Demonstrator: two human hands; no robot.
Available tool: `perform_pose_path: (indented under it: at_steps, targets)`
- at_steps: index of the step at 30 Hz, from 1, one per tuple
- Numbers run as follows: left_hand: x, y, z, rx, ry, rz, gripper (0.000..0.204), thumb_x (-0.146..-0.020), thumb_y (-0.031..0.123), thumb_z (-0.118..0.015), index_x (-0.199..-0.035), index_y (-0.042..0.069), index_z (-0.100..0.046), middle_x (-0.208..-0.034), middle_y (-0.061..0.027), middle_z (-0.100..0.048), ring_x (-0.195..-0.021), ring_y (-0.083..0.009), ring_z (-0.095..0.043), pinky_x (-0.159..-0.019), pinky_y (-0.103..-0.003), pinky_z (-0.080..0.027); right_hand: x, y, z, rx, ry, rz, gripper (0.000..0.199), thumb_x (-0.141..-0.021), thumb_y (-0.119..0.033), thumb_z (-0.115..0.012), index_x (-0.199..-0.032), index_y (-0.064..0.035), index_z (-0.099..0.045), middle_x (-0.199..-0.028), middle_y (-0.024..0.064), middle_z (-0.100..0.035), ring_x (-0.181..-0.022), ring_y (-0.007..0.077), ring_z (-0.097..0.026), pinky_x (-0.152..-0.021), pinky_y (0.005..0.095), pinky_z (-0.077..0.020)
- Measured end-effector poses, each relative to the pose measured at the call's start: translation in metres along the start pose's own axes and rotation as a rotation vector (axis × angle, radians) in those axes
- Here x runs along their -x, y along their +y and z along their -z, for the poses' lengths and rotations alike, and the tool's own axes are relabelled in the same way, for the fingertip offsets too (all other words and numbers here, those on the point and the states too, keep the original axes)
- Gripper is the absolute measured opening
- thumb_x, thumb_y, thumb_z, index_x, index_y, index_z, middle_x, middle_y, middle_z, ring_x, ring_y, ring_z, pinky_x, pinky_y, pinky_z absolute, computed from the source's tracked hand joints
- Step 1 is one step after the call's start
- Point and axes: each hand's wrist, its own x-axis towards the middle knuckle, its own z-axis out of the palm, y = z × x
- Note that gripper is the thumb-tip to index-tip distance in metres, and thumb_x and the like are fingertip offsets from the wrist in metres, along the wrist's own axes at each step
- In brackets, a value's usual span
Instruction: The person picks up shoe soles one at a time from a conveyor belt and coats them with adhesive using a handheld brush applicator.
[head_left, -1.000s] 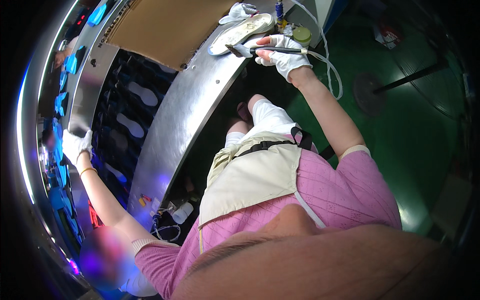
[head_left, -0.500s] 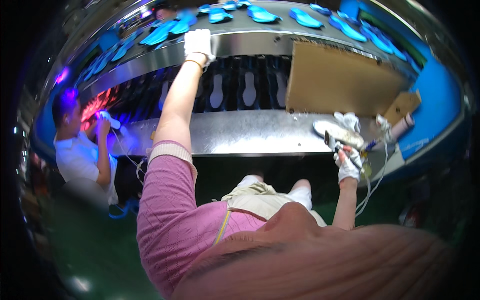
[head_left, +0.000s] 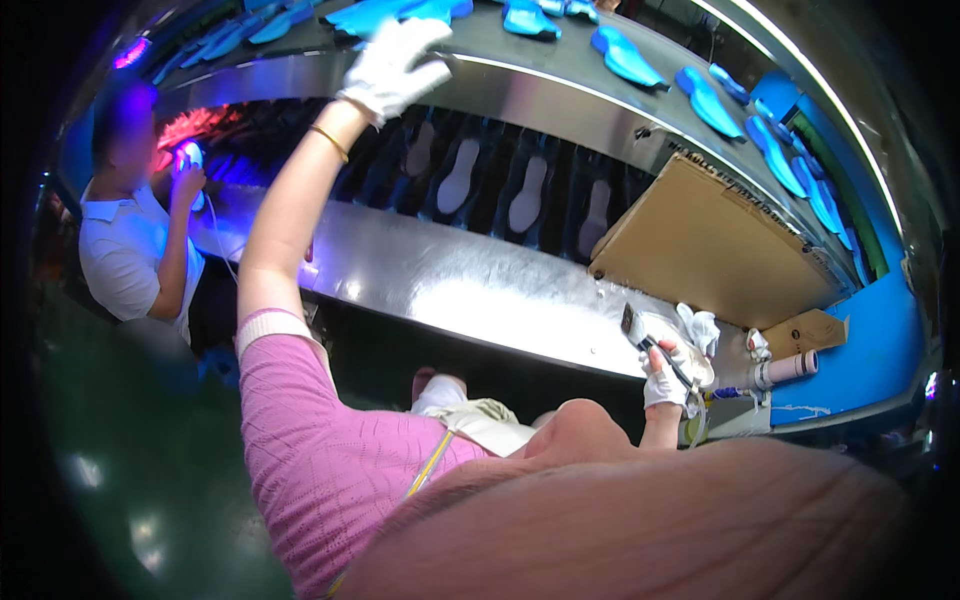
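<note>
My left hand (head_left: 398,72), in a white glove, reaches up to the edge of the upper belt (head_left: 490,40). Its fingers are spread and it grips nothing. Just beyond them lie blue shoe soles (head_left: 440,10); whether the fingertips touch one, I cannot tell. At the right, my right hand (head_left: 664,386), also gloved with some fingertips bare, is closed around the dark handle of a brush (head_left: 632,326). The bristle end points up and left. Partly behind the brush and hand sits a pale shallow dish (head_left: 700,370) on the metal ledge.
Below the belt, a lower line carries pale soles (head_left: 528,195) in dark holders. A cardboard sheet (head_left: 710,245) leans at the right, near a crumpled white cloth (head_left: 700,328) and a pinkish roll (head_left: 790,369). At the left, a person (head_left: 135,240) holds a white corded device (head_left: 190,160).
The view has turned. My left hand, earlier bunched at the belt's edge, now has its fingers spread. My right hand keeps the brush beside the dish.
</note>
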Motion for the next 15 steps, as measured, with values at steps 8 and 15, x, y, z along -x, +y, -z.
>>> perform_pose_path:
  at_steps: [8,15]
  targets:
    - [-0.014,-0.125,0.020,-0.225,-0.413,0.401,0.084,-0.073,0.049,-0.074,-0.143,0.015,-0.042,-0.152,-0.0124,-0.033,-0.143,-0.0334,-0.025,-0.118,-0.051,-0.012,-0.044,-0.046,-0.056,0.022,-0.143,-0.018,0.018,-0.082,0.001,-0.068,-0.098,-0.0045,-0.061,-0.090,0.0040,-0.061,-0.073,0.0114,-0.060,-0.068,0.0241,-0.0486]
    - [-0.031,-0.169,0.044,-0.181,-0.687,0.532,0.089,-0.061,0.053,-0.073,-0.140,0.021,-0.047,-0.155,-0.0144,-0.027,-0.144,-0.0341,-0.022,-0.118,-0.050,-0.011,-0.058,-0.088,-0.077,0.027,-0.045,-0.053,0.021,-0.082,0.005,-0.066,-0.100,-0.0043,-0.058,-0.101,0.0138,-0.067,-0.072,0.0153,-0.063,-0.066,0.0248,-0.0511]
